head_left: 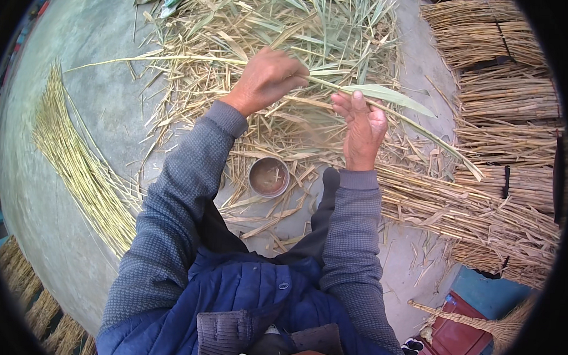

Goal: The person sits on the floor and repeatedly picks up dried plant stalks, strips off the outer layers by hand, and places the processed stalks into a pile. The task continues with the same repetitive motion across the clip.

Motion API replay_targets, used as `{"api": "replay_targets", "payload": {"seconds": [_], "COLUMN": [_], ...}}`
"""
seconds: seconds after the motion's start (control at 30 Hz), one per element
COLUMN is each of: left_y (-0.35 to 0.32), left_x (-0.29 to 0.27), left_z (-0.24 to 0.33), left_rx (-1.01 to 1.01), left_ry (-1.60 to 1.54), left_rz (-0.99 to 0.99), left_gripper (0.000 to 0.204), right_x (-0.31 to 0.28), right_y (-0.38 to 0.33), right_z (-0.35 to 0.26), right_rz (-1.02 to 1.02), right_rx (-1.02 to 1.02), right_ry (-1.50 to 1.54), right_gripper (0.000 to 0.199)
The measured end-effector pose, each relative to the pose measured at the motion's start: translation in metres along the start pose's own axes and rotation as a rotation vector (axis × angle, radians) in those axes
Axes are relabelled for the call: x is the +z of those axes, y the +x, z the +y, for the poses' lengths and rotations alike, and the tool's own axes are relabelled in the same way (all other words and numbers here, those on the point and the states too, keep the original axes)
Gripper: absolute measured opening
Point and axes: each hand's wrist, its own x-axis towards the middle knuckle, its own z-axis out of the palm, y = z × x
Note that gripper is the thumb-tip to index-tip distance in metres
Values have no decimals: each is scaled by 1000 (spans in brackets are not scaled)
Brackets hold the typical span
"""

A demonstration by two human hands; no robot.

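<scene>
Reed stalk (337, 87), long and pale green with a broad leaf, held level above a heap of loose straw and husks (289, 34). Left hand (267, 78) closed around the stalk, fingers curled together; right hand (363, 125) pinching it just beside, thumb up. Small round metal bowl (269, 177) on concrete ground (94, 46) below. Stripped yellow stems (78, 164) fanned at left; tied reed bundles (506, 91) at right.

Both hands hold one long reed stalk (337, 87): left hand (267, 78) closed around it, right hand (363, 127) pinching its leaf. A small metal bowl (269, 176) sits on the floor below them.
</scene>
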Motion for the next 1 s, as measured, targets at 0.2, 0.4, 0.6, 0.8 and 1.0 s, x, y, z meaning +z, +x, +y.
{"api": "replay_targets", "payload": {"seconds": [0.2, 0.4, 0.6, 0.8, 1.0], "left_y": [3, 2, 5, -11, -6], "left_x": [-10, -8, -51, -62, -5], "left_z": [-5, 3, -22, -62, -16], "left_rx": [-70, -220, -526, -459, -52], "left_ry": [-219, -224, -871, 109, -35], "left_rz": [5, 98, 465, 279, -34], "left_gripper": [21, 19, 12, 31, 30], "right_x": [4, 2, -14, -18, 4], "right_y": [-2, 1, 8, 7, 5], "right_z": [1, 9, 14, 9, 20], "right_rz": [-20, -40, 60, -51, -132], "right_rx": [-8, 64, 93, 130, 155], "right_ry": [-68, -34, 29, 4, 29], "right_gripper": [35, 38, 33, 29, 29]}}
